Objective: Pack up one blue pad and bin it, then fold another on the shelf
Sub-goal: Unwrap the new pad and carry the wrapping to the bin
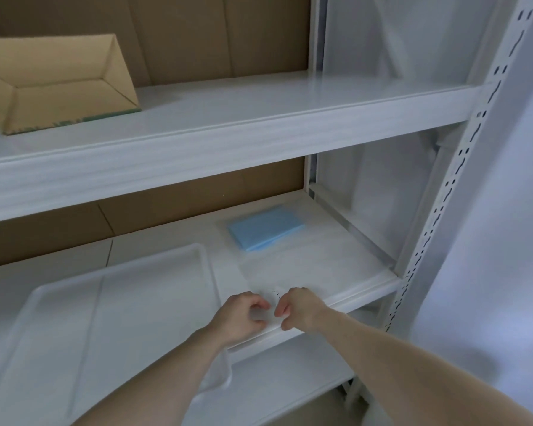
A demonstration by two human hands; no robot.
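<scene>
White shelf (336, 272), flat folded blue pad (266, 228)

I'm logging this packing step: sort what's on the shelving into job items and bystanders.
Job items:
- folded light-blue pad inside a clear plastic bag
- translucent white plastic bin
- left hand and right hand, both pinching the bag's near edge
- white metal middle shelf

Bystanders:
- open brown cardboard box on the upper shelf

Folded blue pad (266, 228) lies flat on the shelf (336, 265).
</scene>
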